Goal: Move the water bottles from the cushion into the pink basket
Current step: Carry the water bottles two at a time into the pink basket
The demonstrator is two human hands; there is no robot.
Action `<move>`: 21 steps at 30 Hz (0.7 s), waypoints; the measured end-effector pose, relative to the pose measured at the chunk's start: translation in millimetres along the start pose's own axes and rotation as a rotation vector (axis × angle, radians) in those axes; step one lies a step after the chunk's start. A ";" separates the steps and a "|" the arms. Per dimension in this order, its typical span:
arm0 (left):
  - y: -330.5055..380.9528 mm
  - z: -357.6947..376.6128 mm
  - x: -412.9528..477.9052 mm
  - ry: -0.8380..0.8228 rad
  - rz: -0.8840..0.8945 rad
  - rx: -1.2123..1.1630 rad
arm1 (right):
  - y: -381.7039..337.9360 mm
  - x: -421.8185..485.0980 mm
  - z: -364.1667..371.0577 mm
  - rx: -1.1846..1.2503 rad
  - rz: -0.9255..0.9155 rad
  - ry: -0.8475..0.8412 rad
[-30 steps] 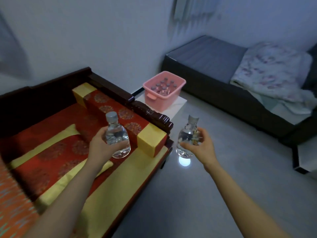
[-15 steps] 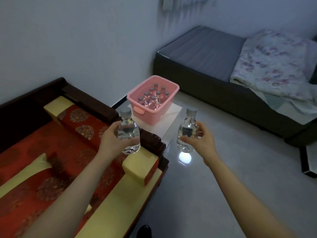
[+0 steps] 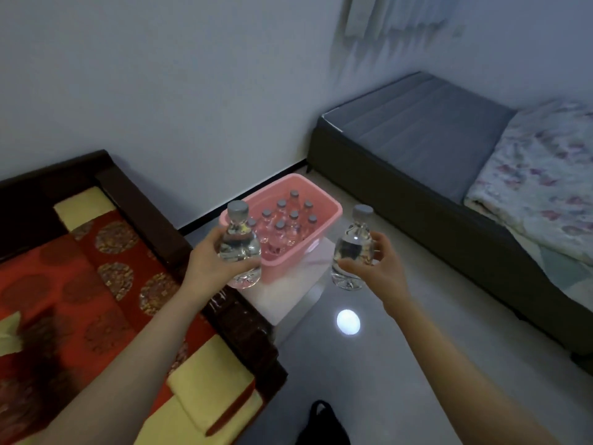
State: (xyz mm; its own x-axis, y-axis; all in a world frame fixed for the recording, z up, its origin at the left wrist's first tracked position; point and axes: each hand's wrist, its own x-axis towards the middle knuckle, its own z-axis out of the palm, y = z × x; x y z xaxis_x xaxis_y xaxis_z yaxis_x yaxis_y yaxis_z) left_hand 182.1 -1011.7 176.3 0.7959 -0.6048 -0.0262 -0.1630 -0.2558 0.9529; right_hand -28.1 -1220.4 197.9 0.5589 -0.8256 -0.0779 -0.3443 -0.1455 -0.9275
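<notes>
Holding one bottle in each of my hands, both upright with caps on top. My left hand (image 3: 211, 268) grips the left bottle (image 3: 239, 245) with fingers curled round its lower body. My right hand (image 3: 382, 271) grips the right bottle (image 3: 353, 248) the same way. The hands are apart, neither touching the other.

The basket (image 3: 324, 207) lies between the hands and just beyond them, resting on a white worktop (image 3: 288, 297). Inside it stand several capped stored bottles (image 3: 285, 220), upright and close together. The left bottle overlaps the basket's near left corner in view; whether it touches the rim I cannot tell. The right bottle is clear of the basket's right side, above the floor (image 3: 353, 364).

The red patterned cushion (image 3: 64, 284) lies to the left of my left forearm. A bed (image 3: 417, 133) stands beyond my right hand, with a floral blanket (image 3: 545, 175) on it. A bright light spot (image 3: 348, 322) shows on the floor below my right hand.
</notes>
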 end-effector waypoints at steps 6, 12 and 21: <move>9.2 45.0 68.9 0.229 -0.060 -0.041 | -18.7 127.6 -8.1 -0.044 -0.085 -0.236; 12.6 101.9 105.5 0.300 -0.106 -0.035 | -7.3 201.6 -16.3 -0.058 -0.115 -0.358; -3.3 125.7 148.6 0.433 -0.190 -0.021 | 4.1 273.4 43.6 0.000 -0.141 -0.501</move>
State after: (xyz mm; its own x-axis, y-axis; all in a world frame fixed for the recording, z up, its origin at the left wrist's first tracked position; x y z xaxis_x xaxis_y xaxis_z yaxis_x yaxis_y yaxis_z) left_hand 227.5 -1195.5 131.3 0.9811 -0.1777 -0.0766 0.0175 -0.3131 0.9495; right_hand 156.2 -1422.9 156.8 0.8925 -0.4353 -0.1179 -0.2399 -0.2368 -0.9415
